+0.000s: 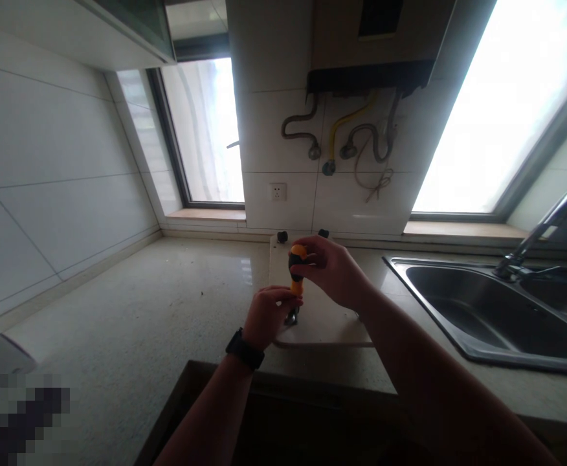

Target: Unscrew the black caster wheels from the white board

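Note:
An orange and black screwdriver [296, 275] stands roughly upright over the near left corner of a pale board [327, 323]. My right hand [334, 268] is closed around the upper part of its handle. My left hand [268, 314], below a black wristband, pinches at the lower end of the screwdriver. Under these fingers a small metal fitting [291, 318] sits on the board; the screwdriver's tip is hidden. Two dark caster-like knobs, one at the far left [282, 237] and one at the far right [323, 233], stand along the board's back edge.
The board lies on a speckled countertop [167, 310]. To the right is a steel double sink [458, 310] with a faucet [540, 233]. A wall socket [277, 191] and pipes [332, 139] below a water heater [375, 45] are behind. A white box [2, 353] stands at left.

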The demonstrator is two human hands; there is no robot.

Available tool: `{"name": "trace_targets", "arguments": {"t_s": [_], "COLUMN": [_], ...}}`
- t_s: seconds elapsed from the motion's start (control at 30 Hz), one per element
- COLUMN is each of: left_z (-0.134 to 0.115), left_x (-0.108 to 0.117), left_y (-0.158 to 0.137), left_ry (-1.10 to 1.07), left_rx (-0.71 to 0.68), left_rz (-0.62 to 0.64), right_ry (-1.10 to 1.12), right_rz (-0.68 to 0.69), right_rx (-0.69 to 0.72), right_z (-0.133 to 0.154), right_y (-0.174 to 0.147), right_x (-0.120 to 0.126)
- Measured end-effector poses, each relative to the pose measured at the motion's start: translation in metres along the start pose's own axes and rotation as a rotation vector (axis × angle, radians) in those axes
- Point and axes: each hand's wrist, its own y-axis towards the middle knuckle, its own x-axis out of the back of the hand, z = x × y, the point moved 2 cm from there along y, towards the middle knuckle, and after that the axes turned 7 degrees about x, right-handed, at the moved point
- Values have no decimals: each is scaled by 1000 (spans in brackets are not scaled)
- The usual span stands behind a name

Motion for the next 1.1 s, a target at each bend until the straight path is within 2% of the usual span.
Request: {"name": "trace_targets", "arguments": {"t_s": [0.1,0.17,0.33,0.4,0.5,0.57,0.7,0.77,0.93,1.1], "left_z": [1,1,1,0,-1,-1,0,0,-1,0], "left_x": [-1,-3,-6,-7,-8,-9,-9,-10,-11,-6], "left_y": [0,0,-1,-1,-2,-2,-4,-4,-4,-3], "left_ry": [-14,-5,20,20,23,25,11,0,-20,-4], "left_rx": [44,65,45,43,40,40,50,48,57,38], "left_rz": [-52,-76,-78,-82,-98,-113,-131,-144,-149,-84], "right_ry": [149,174,-276,-261,-94,3,225,266,-97,-61], "right_rz": [124,141,-91,-168,-210,-159,65,94,-114,-101], "right_rx": [-4,11,32,9,-45,-52,18,50,64,10], "right_z": [1,1,-2,-5,-9,-9,-7,-6,-6,-5], "right_y": [0,-1,-2,-1,1,0,-5,-6,-2,0], "right_x": [1,1,0,1,4,5,1,-2,-3,-1]}}
